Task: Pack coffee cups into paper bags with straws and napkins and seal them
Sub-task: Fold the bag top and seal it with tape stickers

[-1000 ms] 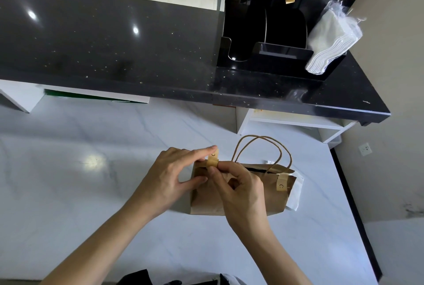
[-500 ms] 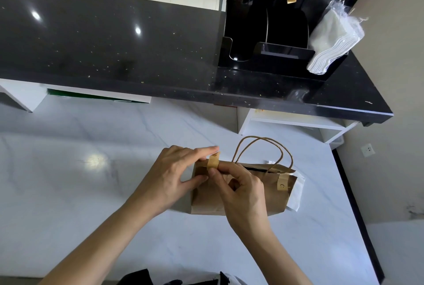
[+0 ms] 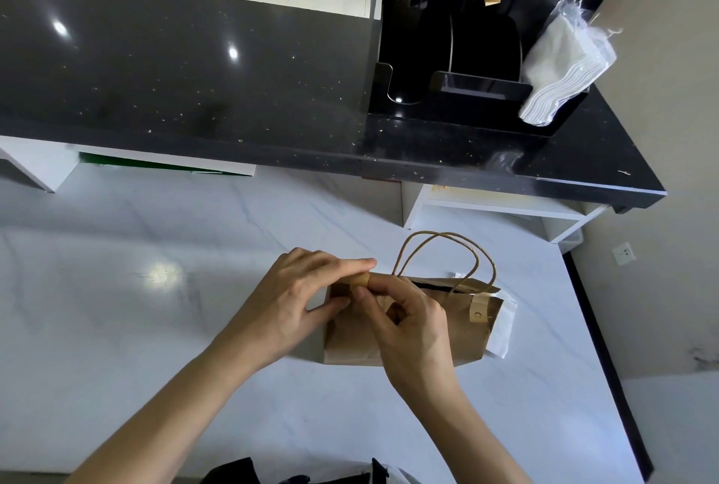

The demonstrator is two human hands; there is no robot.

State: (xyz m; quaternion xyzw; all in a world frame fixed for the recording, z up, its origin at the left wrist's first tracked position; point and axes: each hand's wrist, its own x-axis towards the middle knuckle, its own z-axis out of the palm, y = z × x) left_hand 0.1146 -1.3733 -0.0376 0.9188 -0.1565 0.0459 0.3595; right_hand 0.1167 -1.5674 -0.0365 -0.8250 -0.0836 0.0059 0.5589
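Note:
A brown paper bag (image 3: 463,343) with twine handles (image 3: 447,250) stands on the white marble counter (image 3: 155,328). A tan sticker (image 3: 477,314) seals its right top edge. A second tan sticker (image 3: 360,281) is folded over the bag's left top corner. My left hand (image 3: 295,304) pinches that corner, forefinger along the top and thumb on the front. My right hand (image 3: 408,324) pinches the same sticker with thumb and forefinger. The bag's contents are hidden.
A white napkin or wrapper (image 3: 504,324) lies behind the bag's right side. A raised black counter (image 3: 194,75) carries a black organiser (image 3: 447,55) with a stack of napkins in plastic (image 3: 560,67). A wall and socket (image 3: 622,254) are at the right.
The sticker that stood upright above the bag's left corner has been bent down over the top edge under my fingers. The bag has stayed in place.

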